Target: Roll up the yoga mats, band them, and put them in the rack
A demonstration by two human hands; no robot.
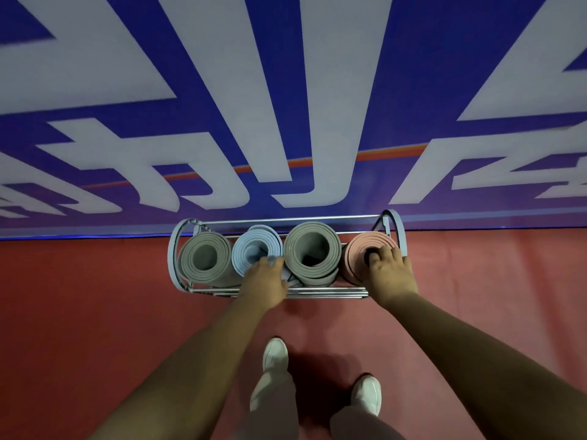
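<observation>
Looking straight down, I see all four rolls standing on end in the rack (173, 249), which sits at the middle of the frame where the red floor (79, 296) meets the blue lettered banner (286, 90). Left to right they run: small grey mat (187, 258), blue mat (254, 246), large grey mat (292, 249), pink mat (359, 246). Each long axis points up at me, so I only get the spiral ends. From here I cannot tell whether the bands are on.

My left grip (265, 281) sits on the near rim of the blue mat, its fingers curled over the edge and down into the gap beside the large grey mat. My right grip (392, 271) lies on top of the pink mat at the right end of the rack, fingers bent over the spiral and a fingertip or two hooked into the dark core.

What matters is that each roll lies directly under its own grip, along the line of the roll's axis. I judge that the placing is all but done, and whatever seating is left calls for a straight push down, not sideways. The pink mat is touching the rack's right end loop, so a sideways shove there could tip it against the frame. My white shoes (274, 354) stand just short of the rack at lower centre.
</observation>
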